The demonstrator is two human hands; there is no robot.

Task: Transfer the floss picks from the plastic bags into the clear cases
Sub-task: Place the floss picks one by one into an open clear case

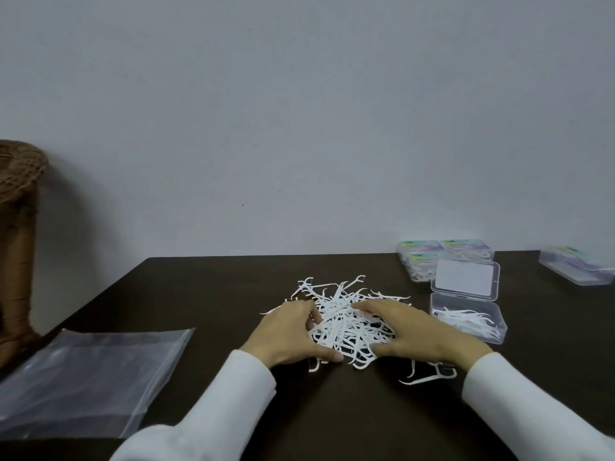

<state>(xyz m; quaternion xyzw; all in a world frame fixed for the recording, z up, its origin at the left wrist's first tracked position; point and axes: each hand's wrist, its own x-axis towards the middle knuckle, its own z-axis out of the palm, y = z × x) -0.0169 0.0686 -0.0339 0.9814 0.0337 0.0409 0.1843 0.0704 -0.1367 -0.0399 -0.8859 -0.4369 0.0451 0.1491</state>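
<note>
Head camera looks down on a loose heap of floss picks (346,322) in the middle of the dark bench (199,294), and both hands are in it: the left hand (293,332) and right hand (416,331) cup the pile from either side, fingers curled into the tangle. Just right, the open clear case (466,314) holds only a few picks. Closed cases (442,257) sit behind it, apparently filled. An empty plastic bag (90,377) lies flat at left. Most of this heap remains to be packed.

Dark table (206,294) against plain grey wall (299,111)
</note>
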